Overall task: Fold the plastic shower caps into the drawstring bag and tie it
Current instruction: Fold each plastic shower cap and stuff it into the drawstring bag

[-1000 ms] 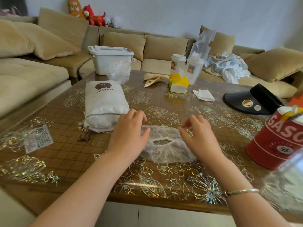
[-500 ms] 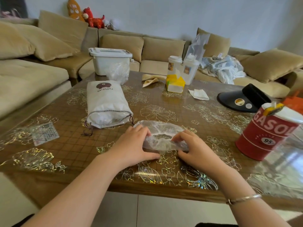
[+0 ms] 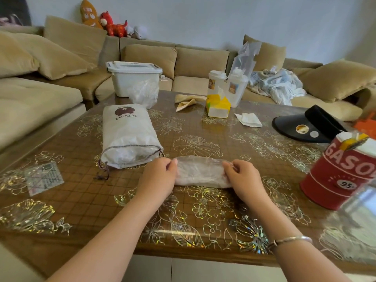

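A clear plastic shower cap (image 3: 200,171), folded into a flat strip, lies on the table in front of me. My left hand (image 3: 157,178) grips its left end and my right hand (image 3: 243,178) grips its right end with curled fingers. The white drawstring bag (image 3: 128,137) marked POPULAR lies just to the left, its mouth toward me and partly filled, its dark cord (image 3: 102,169) trailing loose on the table. More crumpled clear plastic (image 3: 144,93) sits behind the bag.
The brown flower-patterned table (image 3: 193,220) carries a red GASOLINE tin (image 3: 339,174) at the right, a black visor (image 3: 305,127), a yellow tissue box (image 3: 217,106), two white cups (image 3: 225,84), a white lidded bin (image 3: 132,78) and a small clear packet (image 3: 43,178) at the left.
The open, rounded cap has been folded over into a narrow flat strip. Both hands shifted from pressing its sides to holding its two ends.
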The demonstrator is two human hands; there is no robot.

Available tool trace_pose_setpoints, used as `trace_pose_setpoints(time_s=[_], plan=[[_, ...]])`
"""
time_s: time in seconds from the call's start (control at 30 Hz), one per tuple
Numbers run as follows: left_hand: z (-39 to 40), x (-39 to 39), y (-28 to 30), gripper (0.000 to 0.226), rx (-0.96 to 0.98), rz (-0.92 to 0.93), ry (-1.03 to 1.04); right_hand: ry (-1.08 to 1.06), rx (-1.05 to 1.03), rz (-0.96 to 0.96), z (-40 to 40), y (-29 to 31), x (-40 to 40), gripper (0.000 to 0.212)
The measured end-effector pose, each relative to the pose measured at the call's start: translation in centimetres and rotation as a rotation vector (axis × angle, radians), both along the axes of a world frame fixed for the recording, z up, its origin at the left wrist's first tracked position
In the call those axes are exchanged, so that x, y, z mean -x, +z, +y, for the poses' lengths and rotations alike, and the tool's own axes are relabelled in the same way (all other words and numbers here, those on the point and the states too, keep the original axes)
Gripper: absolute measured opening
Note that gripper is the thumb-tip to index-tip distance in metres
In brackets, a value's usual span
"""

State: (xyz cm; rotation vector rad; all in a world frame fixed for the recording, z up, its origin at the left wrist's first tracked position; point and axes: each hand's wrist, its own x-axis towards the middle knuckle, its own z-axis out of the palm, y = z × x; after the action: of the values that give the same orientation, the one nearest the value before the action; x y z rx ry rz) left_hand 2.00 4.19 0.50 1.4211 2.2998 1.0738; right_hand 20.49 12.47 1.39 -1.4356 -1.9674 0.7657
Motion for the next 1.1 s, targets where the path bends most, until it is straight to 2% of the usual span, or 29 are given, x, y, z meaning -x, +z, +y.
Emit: trace_pose_setpoints(time_s=[0.13,0.27,0.4,0.47,0.53,0.63,0.77,0.87,0.97,1.03,1.1], plan=[[-0.1,-0.5,-0.2,0.039,0.042,0.203,0.072,-0.009,-0.118,-0.255,0.3,-0.5,0.5,0.034],[-0.3,-0.7,-0.3,0.018,0.119,0.43,0.082,0.03,-0.244,-0.478,0.2,-0.3,1.0,0.022],[-0.4,-0.3,-0.3,0.023,0.214,0.589,0.076,0.015,-0.277,-0.629,0.4,-0.6,0.8,0.036],[-0.4,-0.2,-0.1,0.029,0.255,0.645,0.088,-0.002,-0.267,-0.659,0.6,-0.9,0.6,0.042],[-0.5,-0.2,0.1,0.029,0.271,0.664,0.091,0.0,-0.235,-0.599,0.8,-1.0,0.4,0.04],[-0.7,-0.4,0.6,0.026,0.218,0.563,0.069,0.074,-0.103,-0.358,1.0,-0.7,0.0,0.027],[-0.6,-0.2,1.7,0.014,0.046,0.354,-0.055,0.19,0.311,0.248,0.4,1.8,-0.7,0.016],[-0.8,-0.8,3.3,0.034,-0.111,0.098,-0.227,0.25,0.561,0.595,-0.4,3.7,-1.4,0.015],[-1.5,-1.5,4.9,0.053,-0.161,-0.184,-0.336,0.385,0.673,0.649,-0.9,4.7,-1.9,0.014],[-2.1,-1.3,5.4,0.062,-0.031,-0.361,-0.392,0.428,0.715,0.638,-1.0,4.8,-2.1,0.011],[-2.6,-1.2,5.5,0.067,0.188,-0.489,-0.48,0.42,0.731,0.645,-1.1,4.8,-2.0,0.015]])
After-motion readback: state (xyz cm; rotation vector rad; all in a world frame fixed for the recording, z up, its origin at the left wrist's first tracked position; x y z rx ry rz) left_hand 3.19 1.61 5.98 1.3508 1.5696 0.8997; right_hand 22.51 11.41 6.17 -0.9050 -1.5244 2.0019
